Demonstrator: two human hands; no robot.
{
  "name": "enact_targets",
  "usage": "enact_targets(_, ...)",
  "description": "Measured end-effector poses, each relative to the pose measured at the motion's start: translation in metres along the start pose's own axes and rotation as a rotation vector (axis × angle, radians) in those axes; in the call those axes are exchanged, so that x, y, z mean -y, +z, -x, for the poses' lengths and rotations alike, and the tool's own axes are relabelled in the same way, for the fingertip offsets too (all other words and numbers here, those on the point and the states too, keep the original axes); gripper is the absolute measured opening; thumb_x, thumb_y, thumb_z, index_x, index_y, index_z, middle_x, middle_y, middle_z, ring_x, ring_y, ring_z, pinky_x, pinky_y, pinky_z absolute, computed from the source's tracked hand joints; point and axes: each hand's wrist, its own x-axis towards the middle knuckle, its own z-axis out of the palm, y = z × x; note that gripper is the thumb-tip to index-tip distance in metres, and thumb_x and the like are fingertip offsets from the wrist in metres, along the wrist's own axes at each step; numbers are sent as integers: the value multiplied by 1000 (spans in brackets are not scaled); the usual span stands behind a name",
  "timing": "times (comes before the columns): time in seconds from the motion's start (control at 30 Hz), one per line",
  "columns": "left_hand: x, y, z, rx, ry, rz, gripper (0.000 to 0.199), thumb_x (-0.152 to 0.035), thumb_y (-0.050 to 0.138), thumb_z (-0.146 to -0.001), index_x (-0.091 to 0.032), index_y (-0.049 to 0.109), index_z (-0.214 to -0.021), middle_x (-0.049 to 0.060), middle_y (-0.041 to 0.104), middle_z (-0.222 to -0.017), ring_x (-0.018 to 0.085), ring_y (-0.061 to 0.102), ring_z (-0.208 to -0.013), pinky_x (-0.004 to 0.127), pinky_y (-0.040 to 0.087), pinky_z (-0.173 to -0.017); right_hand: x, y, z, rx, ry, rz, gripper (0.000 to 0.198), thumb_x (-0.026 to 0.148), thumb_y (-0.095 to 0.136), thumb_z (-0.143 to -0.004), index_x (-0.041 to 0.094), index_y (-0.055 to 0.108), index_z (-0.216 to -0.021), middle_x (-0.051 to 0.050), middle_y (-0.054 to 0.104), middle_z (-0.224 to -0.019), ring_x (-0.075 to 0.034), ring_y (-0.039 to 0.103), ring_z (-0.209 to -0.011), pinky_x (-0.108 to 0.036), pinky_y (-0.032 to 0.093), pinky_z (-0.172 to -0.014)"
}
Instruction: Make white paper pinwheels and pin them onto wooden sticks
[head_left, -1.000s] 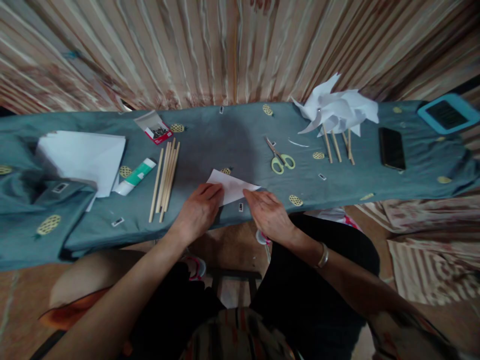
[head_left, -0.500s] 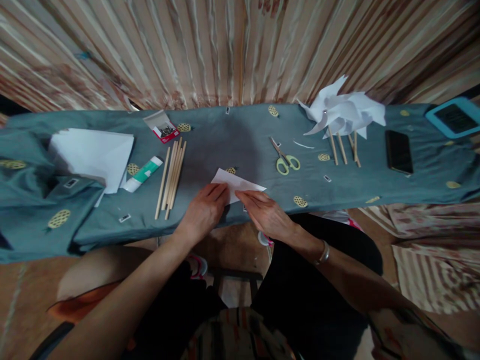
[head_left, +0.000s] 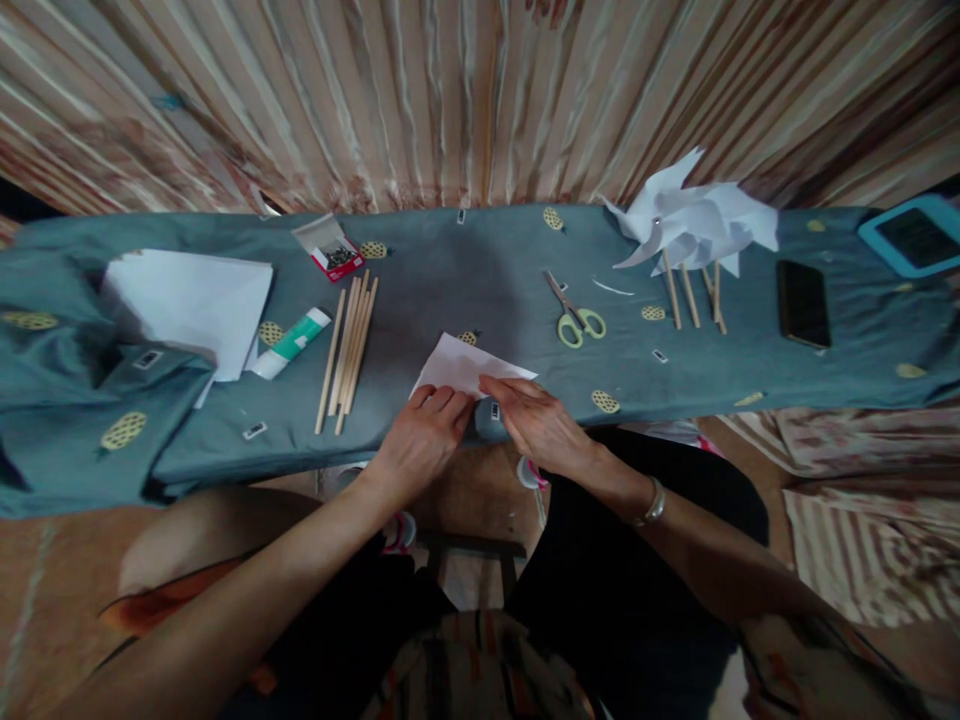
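A folded white sheet of paper [head_left: 459, 362] lies at the table's near edge, its shape a triangle with the peak pointing away from me. My left hand [head_left: 426, 432] is on its lower left edge, fingers curled and pressed onto the paper. On the lower right side, my right hand [head_left: 534, 418] pinches or presses the edge with its fingertips together. The underside of the paper and my thumbs are mostly hidden. Right of the paper rest scissors [head_left: 571, 318] with light green handles. Several wooden sticks [head_left: 349, 350] lie to the left.
At the left are a stack of white paper [head_left: 195, 300], a green and white glue tube [head_left: 291, 343] and a red box of small metal pins [head_left: 330, 250]. White paper pinwheels [head_left: 697, 220] on sticks, a black phone [head_left: 804, 303] and a blue-framed tablet [head_left: 916, 238] lie right.
My left hand has slid a little toward me along the paper's edge, uncovering more of the paper. My right hand stays nearly in place. The whole view has shifted slightly.
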Motion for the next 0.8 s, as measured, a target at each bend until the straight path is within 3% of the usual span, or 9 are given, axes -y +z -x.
enact_targets(0.13, 8, 2, 22, -36, -10, 24, 35, -5, 46, -93, -8, 61, -124, 14, 67, -119, 26, 57, -112, 38, 46, -89, -1, 1, 1, 3, 8, -14, 48, 5, 38, -92, 9, 48, -139, -16, 67, -123, -24, 61, -118, -43, 54, -101)
enact_targets(0.43, 24, -7, 74, -71, -52, -8, 39, -5, 40, -94, -7, 60, -127, 14, 68, -122, 28, 56, -114, 38, 45, -89, -3, 2, 2, -29, -11, -9, 46, 5, 40, -92, 8, 50, -137, -17, 69, -120, -25, 62, -116, -44, 56, -99)
enact_targets(0.8, 22, -3, 92, -100, -90, 13, 40, -7, 41, -93, -5, 59, -128, 17, 66, -122, 28, 56, -115, 37, 45, -91, -12, 4, 15, -83, 17, -38, 50, 6, 39, -93, 12, 45, -142, -15, 67, -127, -24, 60, -124, -46, 54, -104)
